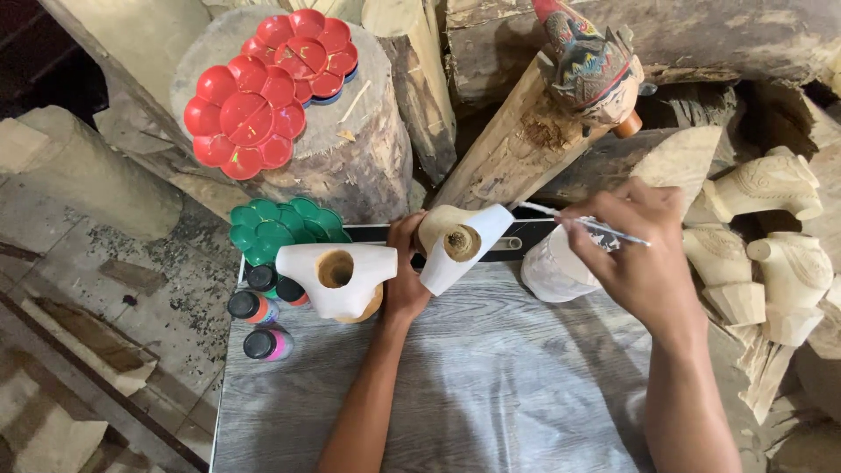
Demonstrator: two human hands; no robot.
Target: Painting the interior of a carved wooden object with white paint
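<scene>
I'm over a grey wood-grain board (491, 385) ringed by logs and carved blanks. Far left, two red paint palettes (263, 88) sit on a stump, with a green palette (276, 228) and small paint bottles (263, 324) nearer. Just right of those stands a white-primed wooden piece (337, 276). My left hand (405, 271) is clamped around another white-primed carving (455, 243), held above the board's far edge. My right hand (635, 254) pinches a thin brush (583, 222), fingers closed on it, over a white pot (552, 267).
</scene>
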